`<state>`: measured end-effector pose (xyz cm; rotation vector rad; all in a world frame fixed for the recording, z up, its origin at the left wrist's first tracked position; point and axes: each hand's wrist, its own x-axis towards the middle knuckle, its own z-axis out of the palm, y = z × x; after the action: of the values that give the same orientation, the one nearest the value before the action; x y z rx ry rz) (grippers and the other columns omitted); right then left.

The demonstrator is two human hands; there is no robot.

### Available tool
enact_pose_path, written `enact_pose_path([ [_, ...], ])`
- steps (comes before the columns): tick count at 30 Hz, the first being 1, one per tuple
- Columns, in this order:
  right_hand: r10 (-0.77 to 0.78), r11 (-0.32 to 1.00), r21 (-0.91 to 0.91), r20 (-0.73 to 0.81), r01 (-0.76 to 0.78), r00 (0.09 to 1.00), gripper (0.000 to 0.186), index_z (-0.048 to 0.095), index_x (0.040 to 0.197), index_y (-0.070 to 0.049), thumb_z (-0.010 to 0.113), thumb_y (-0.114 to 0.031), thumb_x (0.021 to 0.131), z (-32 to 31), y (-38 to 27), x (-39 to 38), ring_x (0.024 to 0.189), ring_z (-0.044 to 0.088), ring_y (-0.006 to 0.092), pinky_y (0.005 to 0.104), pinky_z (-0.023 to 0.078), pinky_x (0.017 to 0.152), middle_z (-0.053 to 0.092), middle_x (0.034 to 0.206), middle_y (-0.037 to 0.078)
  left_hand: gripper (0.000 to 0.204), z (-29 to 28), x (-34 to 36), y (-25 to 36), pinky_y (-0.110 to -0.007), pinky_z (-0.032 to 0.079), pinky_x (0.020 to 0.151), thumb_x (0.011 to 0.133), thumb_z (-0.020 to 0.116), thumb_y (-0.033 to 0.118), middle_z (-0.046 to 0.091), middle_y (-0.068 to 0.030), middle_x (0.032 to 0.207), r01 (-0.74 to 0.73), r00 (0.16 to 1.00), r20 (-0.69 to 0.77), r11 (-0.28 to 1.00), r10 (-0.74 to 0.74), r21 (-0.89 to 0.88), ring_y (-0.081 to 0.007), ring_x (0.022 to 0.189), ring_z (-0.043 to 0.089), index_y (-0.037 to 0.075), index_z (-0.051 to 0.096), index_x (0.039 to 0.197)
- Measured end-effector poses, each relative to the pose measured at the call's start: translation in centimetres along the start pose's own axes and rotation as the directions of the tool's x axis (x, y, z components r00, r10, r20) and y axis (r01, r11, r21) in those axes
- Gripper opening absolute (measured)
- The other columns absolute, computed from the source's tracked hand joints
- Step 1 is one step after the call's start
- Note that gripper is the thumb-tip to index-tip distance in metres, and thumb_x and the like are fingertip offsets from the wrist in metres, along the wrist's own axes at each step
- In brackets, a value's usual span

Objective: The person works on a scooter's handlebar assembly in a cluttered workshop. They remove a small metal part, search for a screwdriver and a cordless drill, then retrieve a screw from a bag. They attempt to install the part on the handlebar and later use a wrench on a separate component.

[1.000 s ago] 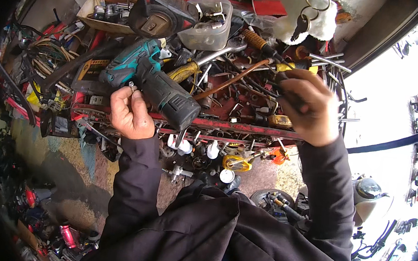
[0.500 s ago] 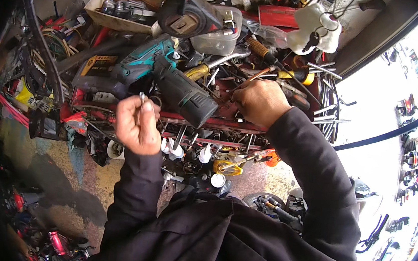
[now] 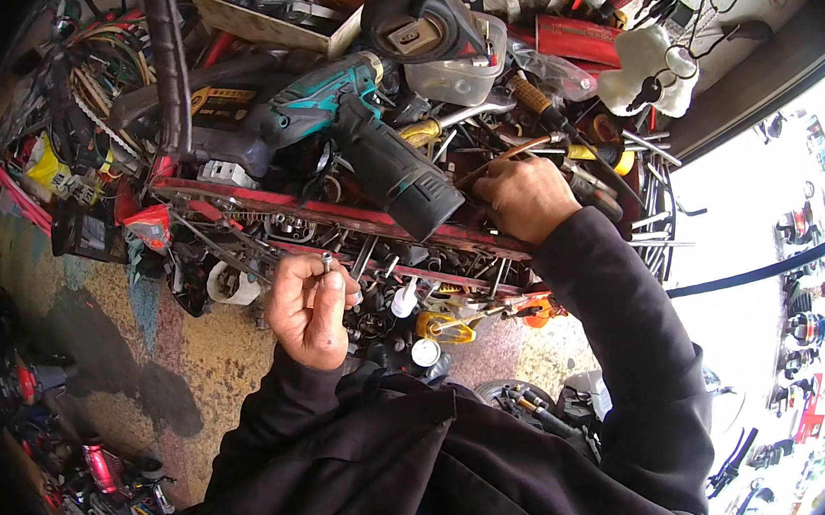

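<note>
My left hand [image 3: 311,315], below the red tray's front rail [image 3: 308,210], pinches a small silver metal piece [image 3: 327,263] between thumb and fingers. My right hand [image 3: 526,197] reaches into the cluttered tray with curled fingers; whatever they touch or hold is hidden. A copper-coloured rod [image 3: 518,149] runs just above it. A teal-and-black power drill [image 3: 316,99] lies across the tools to its left, its battery pack [image 3: 417,194] near the front rail. A yellow-handled tool [image 3: 419,131] and an orange-ribbed handle [image 3: 530,96] lie behind my hands.
A cardboard box of metal parts [image 3: 222,13], a clear tub [image 3: 444,80], tangled cables [image 3: 85,97] and a hanging white fluffy item [image 3: 649,67] surround the tray. Assorted parts and a wheel [image 3: 503,395] are on the floor below; a bright doorway with vehicles is at right.
My left hand moved right and downward from beside the drill to below the rail, still pinching the small piece. My right hand moved left into the tray. The view shifted slightly.
</note>
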<state>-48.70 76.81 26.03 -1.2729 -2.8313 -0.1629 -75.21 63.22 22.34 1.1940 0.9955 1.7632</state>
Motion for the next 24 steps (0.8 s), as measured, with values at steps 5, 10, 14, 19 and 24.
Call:
enact_pose_path([
  [5,-0.016,0.987,0.158,-0.123,0.036,0.992,0.02,0.072,0.094,-0.008,0.071,-0.018,0.077,-0.2,-0.2,0.3,0.083,0.068,0.0345,0.045,0.056,0.073,0.069,0.089,0.012,0.012,0.4,-1.0,0.6,-0.023,0.046,0.061,0.098,0.059,0.012,0.065,-0.0062,0.08,0.122,0.992,0.032,0.991,-0.124,0.058,-0.0083,0.065,0.055,0.002,0.055,0.103],
  [10,0.232,0.825,0.564,-0.298,-0.025,0.926,0.008,0.064,0.093,0.0,0.06,-0.002,0.085,-2.9,-1.7,-1.9,0.068,0.066,0.0348,0.0408,0.052,0.064,0.066,0.077,0.018,0.005,0.7,-1.5,0.1,-0.021,0.043,0.057,0.096,0.064,0.001,0.064,-0.0039,0.084,0.056,0.984,0.168,0.997,-0.063,0.043,-0.0033,0.064,0.05,-0.001,0.059,0.095],
  [14,0.528,0.577,0.811,-0.281,-0.096,0.801,0.002,0.056,0.091,0.002,0.057,0.002,0.089,-5.1,-6.3,-5.4,0.058,0.062,0.0203,0.0322,0.051,0.058,0.061,0.069,0.013,0.006,1.2,-1.5,-0.1,-0.023,0.044,0.056,0.09,0.068,-0.001,0.063,-0.0051,0.085,0.031,0.981,0.182,0.985,-0.062,0.171,-0.0076,0.063,0.055,0.0,0.063,0.091],
  [19,0.509,0.472,0.879,-0.326,0.058,0.797,0.011,0.057,0.091,0.001,0.058,0.01,0.084,-3.6,-13.0,-6.1,0.065,0.062,0.023,0.0314,0.05,0.06,0.06,0.078,0.012,0.008,2.7,-1.5,0.8,-0.021,0.041,0.058,0.087,0.067,-0.007,0.059,-0.001,0.082,-0.073,0.938,0.345,0.963,-0.023,0.261,-0.0045,0.065,0.05,-0.001,0.064,0.092],
  [24,0.499,0.506,0.861,-0.342,0.053,0.796,0.015,0.062,0.094,0.001,0.061,0.009,0.082,-2.4,-14.6,-6.1,0.066,0.063,0.0314,0.0367,0.051,0.061,0.06,0.082,0.015,0.01,3.9,-2.0,1.1,-0.023,0.041,0.055,0.085,0.067,-0.009,0.061,-0.0029,0.077,-0.12,0.937,0.349,0.956,0.02,0.268,-0.005,0.062,0.053,0.0,0.065,0.089],
])
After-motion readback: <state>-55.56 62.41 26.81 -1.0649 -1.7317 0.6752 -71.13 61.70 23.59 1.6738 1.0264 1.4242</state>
